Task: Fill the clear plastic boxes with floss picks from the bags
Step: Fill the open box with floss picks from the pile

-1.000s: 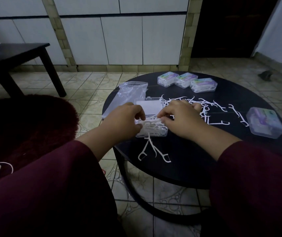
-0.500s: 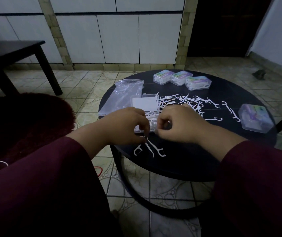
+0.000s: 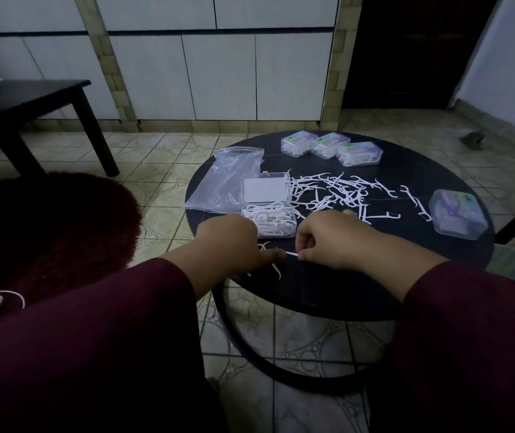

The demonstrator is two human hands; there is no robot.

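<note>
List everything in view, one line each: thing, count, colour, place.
Round table: one, black, centre.
Open box: one, clear, holding picks, beyond the hands.
Closed boxes: three, clear, far edge.
Closed box: one, clear, right edge.
Loose floss picks: many, white, mid-table.
Plastic bag: one, clear, left of open box.
Side table: one, black, far left.
Left hand: on picks near the table's front.
Right hand: pinching one floss pick.

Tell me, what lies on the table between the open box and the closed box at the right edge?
In the head view, loose floss picks lie scattered on the dark table between the open box and the closed box.
</note>
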